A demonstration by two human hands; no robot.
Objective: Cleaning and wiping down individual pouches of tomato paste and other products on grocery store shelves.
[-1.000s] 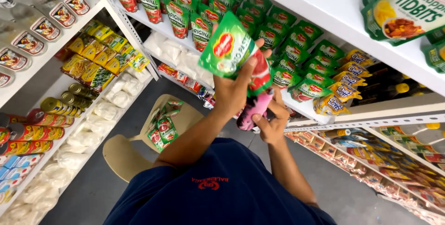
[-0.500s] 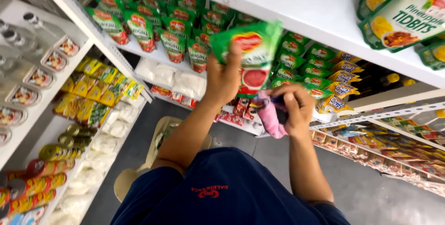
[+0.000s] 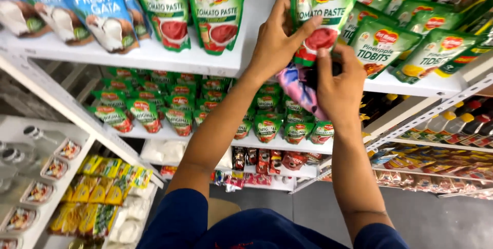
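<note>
Left hand (image 3: pixel 277 43) has its fingers clamped on one green pouch (image 3: pixel 323 13) up at the top shelf (image 3: pixel 154 56), beside two matching pouches (image 3: pixel 192 7). Right hand (image 3: pixel 339 87) pinches a pink cloth (image 3: pixel 300 90) just below.

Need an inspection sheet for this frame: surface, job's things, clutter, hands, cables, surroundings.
Surface: white top shelf, pouches standing along it.
Job's things: green pouch held up at the shelf edge; pink cloth under it.
Clutter: more green pouches and blue pouches on the same shelf.
Hands: left hand grips the green pouch; right hand holds the pink cloth against the pouch's bottom.
Cables: nothing seen.
Surroundings: lower shelves of small pouches, bottles at right, grey floor.
</note>
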